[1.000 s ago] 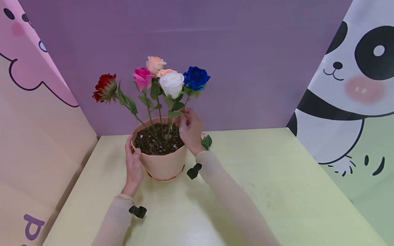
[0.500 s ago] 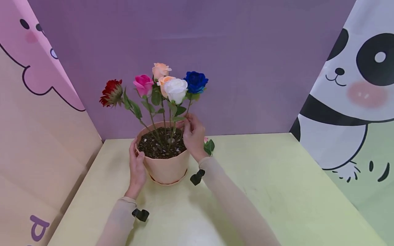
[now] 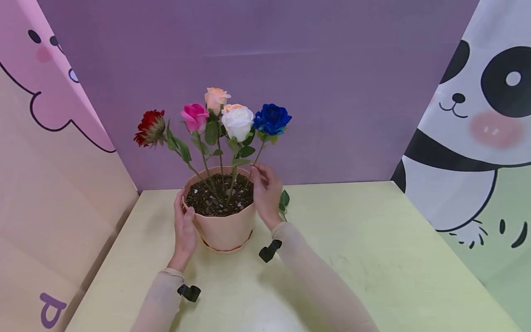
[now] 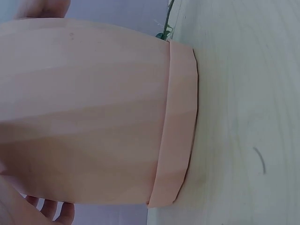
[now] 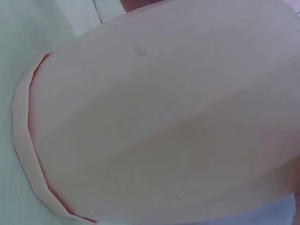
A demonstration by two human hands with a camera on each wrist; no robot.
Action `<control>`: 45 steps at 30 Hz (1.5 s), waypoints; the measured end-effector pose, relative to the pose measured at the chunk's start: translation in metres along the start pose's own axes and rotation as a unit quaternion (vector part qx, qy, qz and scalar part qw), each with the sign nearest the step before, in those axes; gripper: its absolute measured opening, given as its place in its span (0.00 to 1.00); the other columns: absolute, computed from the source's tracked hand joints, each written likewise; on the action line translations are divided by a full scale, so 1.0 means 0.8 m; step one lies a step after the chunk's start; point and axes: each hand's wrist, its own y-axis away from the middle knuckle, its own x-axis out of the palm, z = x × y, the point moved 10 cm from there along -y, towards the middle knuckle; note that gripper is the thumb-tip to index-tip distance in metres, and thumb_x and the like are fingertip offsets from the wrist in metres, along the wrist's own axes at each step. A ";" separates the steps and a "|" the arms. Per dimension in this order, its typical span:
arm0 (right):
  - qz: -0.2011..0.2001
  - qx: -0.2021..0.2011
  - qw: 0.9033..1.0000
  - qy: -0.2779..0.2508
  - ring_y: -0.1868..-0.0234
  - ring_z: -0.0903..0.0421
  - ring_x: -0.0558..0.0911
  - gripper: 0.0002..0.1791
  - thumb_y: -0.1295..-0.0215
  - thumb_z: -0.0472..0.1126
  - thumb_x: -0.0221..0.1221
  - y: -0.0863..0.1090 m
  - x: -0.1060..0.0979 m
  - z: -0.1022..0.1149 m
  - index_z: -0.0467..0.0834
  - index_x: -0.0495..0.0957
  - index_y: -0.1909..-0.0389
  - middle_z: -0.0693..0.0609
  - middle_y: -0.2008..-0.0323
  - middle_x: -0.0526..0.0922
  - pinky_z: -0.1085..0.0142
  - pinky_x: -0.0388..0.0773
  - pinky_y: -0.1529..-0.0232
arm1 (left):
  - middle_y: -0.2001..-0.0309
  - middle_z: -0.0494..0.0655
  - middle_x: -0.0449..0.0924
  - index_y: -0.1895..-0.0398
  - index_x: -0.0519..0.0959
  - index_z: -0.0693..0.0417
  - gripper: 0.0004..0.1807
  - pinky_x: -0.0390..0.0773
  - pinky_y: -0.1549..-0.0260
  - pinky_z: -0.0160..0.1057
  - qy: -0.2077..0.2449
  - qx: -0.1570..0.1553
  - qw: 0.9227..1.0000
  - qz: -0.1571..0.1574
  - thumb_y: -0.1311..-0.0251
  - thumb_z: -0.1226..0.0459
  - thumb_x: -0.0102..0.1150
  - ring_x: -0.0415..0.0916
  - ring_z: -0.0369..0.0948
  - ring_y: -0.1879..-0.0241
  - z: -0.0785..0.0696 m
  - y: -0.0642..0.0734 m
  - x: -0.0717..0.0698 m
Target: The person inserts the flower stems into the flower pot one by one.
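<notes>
A peach-coloured flower pot [image 3: 226, 230] filled with dark soil [image 3: 205, 200] stands on the table in its saucer [image 4: 176, 136]. My left hand [image 3: 185, 233] grips the pot's left side, thumb near the rim and fingers round the outside. At the right rim, my right hand [image 3: 267, 194] pinches the stem of a blue rose [image 3: 272, 119], which leans right; the stem's lower end is partly hidden. Left of it rise a white rose [image 3: 238, 123], a pink rose [image 3: 195, 118], peach roses [image 3: 216, 99] and a red flower [image 3: 149, 128] tilted outward.
Behind my right wrist, green leaves [image 3: 284, 199] of another stem lie on the pale table [image 3: 352, 249], mostly hidden. A purple backdrop [image 3: 332, 115] closes the rear, with printed panels on both sides. Small black cameras [image 3: 270, 251] sit on both wrists.
The blue rose has swung a little to the right, and my right hand has shifted slightly right and down with its stem. My left hand keeps its hold on the pot. The head view moved slightly.
</notes>
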 end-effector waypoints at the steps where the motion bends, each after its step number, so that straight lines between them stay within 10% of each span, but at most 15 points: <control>1: -0.001 0.002 1.000 -0.001 0.49 0.41 0.90 0.13 0.22 0.40 0.61 0.000 -0.002 -0.001 0.37 0.86 0.47 0.39 0.48 0.90 0.59 0.88 0.46 | 0.13 0.54 0.43 0.14 0.49 0.49 0.36 0.46 0.20 0.69 0.000 -0.001 1.000 0.001 0.22 0.54 0.36 0.42 0.60 0.15 0.000 0.000 0.001; 15: 0.011 -0.023 0.999 -0.044 0.54 0.61 0.90 0.11 0.31 0.33 0.68 0.000 -0.032 0.005 0.34 0.86 0.51 0.36 0.53 0.90 0.70 0.87 0.51 | 0.13 0.54 0.44 0.13 0.48 0.48 0.36 0.47 0.21 0.71 -0.020 0.003 1.000 0.004 0.23 0.55 0.35 0.46 0.61 0.17 0.001 0.003 0.005; 25: 0.031 0.102 0.994 0.022 0.59 0.67 0.86 0.13 0.26 0.40 0.66 -0.011 -0.083 -0.023 0.37 0.87 0.48 0.39 0.52 0.89 0.75 0.82 0.55 | 0.13 0.53 0.44 0.14 0.49 0.48 0.36 0.46 0.21 0.71 -0.019 0.005 1.000 0.003 0.22 0.53 0.35 0.42 0.61 0.15 -0.002 0.001 0.006; 37: 0.196 0.275 0.933 0.127 0.47 0.39 0.87 0.21 0.22 0.45 0.61 0.018 -0.132 -0.126 0.36 0.82 0.37 0.34 0.42 0.86 0.62 0.89 0.56 | 0.13 0.55 0.45 0.14 0.49 0.50 0.36 0.46 0.20 0.70 -0.029 0.008 1.000 -0.003 0.23 0.56 0.35 0.43 0.61 0.15 -0.006 0.001 0.000; 45: 0.250 0.346 0.889 0.165 0.52 0.45 0.88 0.20 0.24 0.43 0.62 0.054 -0.152 -0.177 0.33 0.80 0.39 0.35 0.44 0.86 0.60 0.88 0.56 | 0.13 0.54 0.46 0.14 0.49 0.49 0.36 0.46 0.20 0.71 -0.022 0.014 1.000 -0.003 0.22 0.54 0.36 0.43 0.61 0.15 -0.006 0.000 0.000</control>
